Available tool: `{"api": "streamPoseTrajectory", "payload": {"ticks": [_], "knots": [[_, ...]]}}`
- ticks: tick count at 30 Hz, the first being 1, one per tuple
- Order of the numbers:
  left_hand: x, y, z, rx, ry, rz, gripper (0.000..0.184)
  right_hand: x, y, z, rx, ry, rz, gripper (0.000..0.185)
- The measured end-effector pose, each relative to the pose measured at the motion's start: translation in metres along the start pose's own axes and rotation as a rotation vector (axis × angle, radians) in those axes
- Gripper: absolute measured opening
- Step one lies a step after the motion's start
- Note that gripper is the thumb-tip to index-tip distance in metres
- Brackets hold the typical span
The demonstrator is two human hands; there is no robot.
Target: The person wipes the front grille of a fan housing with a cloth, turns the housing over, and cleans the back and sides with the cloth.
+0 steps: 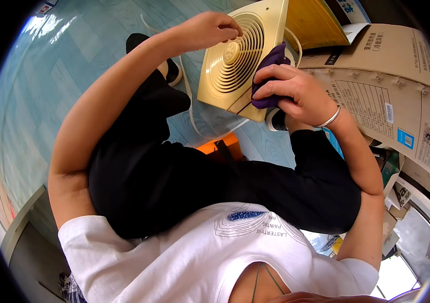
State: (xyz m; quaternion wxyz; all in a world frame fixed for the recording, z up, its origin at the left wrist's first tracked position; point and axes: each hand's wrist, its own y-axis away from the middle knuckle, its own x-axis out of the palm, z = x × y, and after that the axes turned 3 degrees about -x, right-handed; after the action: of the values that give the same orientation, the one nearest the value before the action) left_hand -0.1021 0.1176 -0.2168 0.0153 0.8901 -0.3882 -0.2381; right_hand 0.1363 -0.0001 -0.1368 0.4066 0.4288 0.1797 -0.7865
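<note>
A cream square exhaust fan (231,52) with a round slatted grille stands tilted on the floor in front of my legs. My left hand (218,29) is at the upper left of its grille, fingers curled and fingertips against the slats. My right hand (298,93), with a silver bangle at the wrist, is closed around a dark purple cloth (269,65). The cloth presses on the fan's right edge. Part of the cloth is hidden under my fingers.
Large printed cardboard boxes (376,96) stand close on the right. A yellow panel (318,22) leans behind the fan. A white cord (188,93) runs across the blue wood-pattern floor (93,60). An orange object (231,146) lies between my legs.
</note>
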Motion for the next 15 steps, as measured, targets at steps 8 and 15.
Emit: {"api": "streamPoseTrajectory", "payload": {"ticks": [8,15], "knots": [[0.013,-0.001,-0.002,-0.028,-0.078,0.000,0.031,0.004,-0.006,-0.046,0.086,0.230,-0.373,0.057],[0.011,-0.002,-0.003,-0.009,-0.036,0.000,0.031,0.027,0.017,-0.103,0.201,0.320,-0.371,0.070]]}}
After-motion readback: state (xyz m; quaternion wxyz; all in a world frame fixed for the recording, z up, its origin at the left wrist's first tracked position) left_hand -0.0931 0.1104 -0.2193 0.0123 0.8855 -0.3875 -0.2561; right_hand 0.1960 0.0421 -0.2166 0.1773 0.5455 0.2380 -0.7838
